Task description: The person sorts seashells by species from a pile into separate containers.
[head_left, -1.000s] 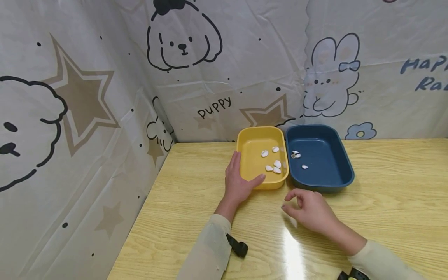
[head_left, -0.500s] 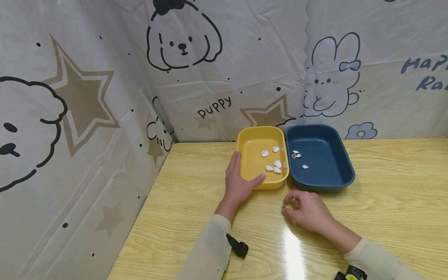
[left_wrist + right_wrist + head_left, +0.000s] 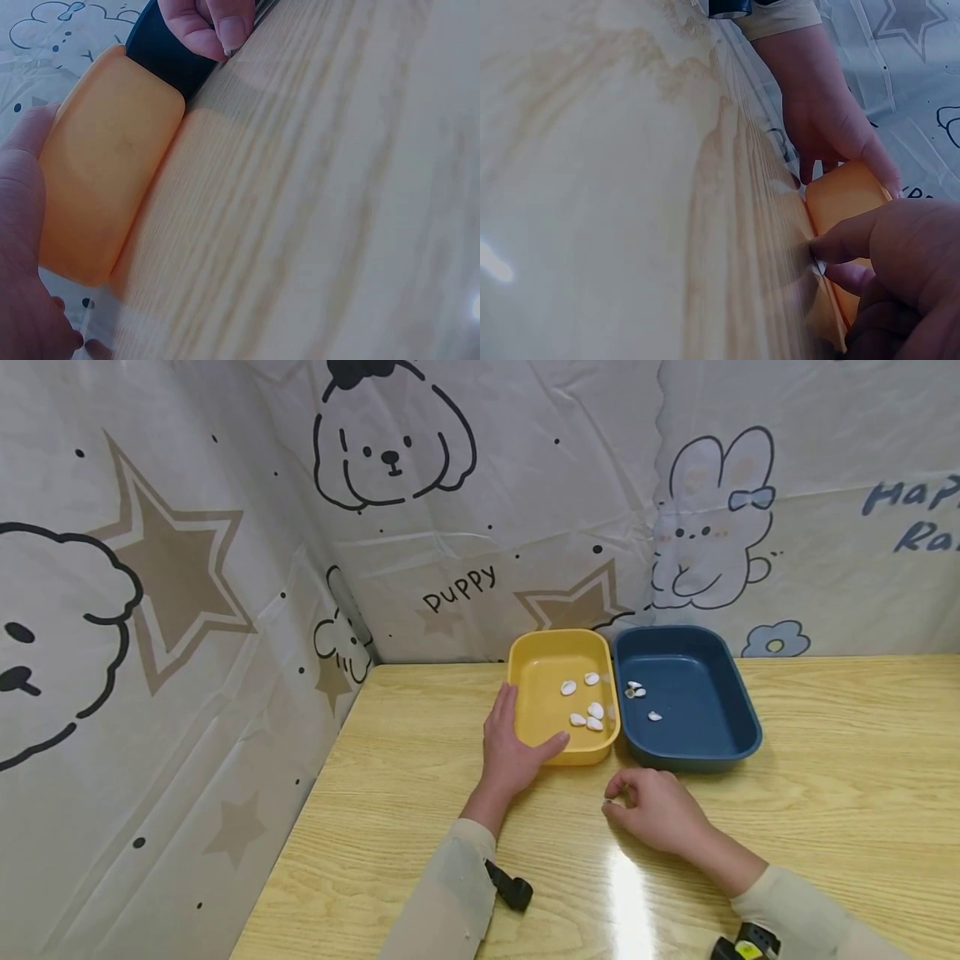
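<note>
My left hand (image 3: 512, 752) rests against the near left corner of a yellow tray (image 3: 531, 660). Its straight fingers lie along the side wall, and the thumb reaches over the front rim. Several white shells (image 3: 595, 710) lie inside that tray. In front of the blue tray (image 3: 701, 752), my right hand (image 3: 660, 810) is low over the table, thumb and index finger pinching a tiny whitish shell (image 3: 820, 266), mostly hidden by the fingertips. Several smaller shells (image 3: 636, 692) sit toward the left side of the blue tray, one a little apart.
Both trays stand side by side at the back of a light wooden table (image 3: 390, 793), close to a printed cloth backdrop (image 3: 450, 543). Another cloth panel (image 3: 172, 718) runs along the left edge. Black wrist cameras hang at both sleeves.
My right thumb and index finger have drawn together on the tiny shell, and the right forearm has shifted slightly left. The left hand and both trays stay put.
</note>
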Motion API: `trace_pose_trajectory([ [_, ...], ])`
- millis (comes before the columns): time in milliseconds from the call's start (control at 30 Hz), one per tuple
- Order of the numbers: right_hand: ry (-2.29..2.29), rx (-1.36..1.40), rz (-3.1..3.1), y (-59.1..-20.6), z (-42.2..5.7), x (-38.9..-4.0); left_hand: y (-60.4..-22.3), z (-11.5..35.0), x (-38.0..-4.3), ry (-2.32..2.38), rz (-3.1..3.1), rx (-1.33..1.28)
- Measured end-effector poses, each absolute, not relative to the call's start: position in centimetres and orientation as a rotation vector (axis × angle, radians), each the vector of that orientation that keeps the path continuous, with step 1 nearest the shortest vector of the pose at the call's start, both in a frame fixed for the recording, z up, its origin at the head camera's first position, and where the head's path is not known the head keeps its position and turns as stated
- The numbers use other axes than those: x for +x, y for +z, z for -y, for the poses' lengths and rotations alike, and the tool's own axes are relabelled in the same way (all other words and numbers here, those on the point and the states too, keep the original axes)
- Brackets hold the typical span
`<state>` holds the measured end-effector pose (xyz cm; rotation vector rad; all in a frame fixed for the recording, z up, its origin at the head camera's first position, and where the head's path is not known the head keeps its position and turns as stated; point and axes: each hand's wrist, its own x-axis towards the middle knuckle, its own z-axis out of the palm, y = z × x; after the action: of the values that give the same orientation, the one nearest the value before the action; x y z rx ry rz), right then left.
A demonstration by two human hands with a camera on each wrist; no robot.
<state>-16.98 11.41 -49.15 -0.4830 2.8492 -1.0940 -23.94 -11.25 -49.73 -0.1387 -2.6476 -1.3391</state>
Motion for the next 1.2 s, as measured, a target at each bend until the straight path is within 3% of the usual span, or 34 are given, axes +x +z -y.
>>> trace_pose_trajectory([
  [1200,-1.099,-0.404,-2.855,-48.92,-11.57,-16.62,-49.52,11.17,-23.89,-1.330,2.678,-0.115],
])
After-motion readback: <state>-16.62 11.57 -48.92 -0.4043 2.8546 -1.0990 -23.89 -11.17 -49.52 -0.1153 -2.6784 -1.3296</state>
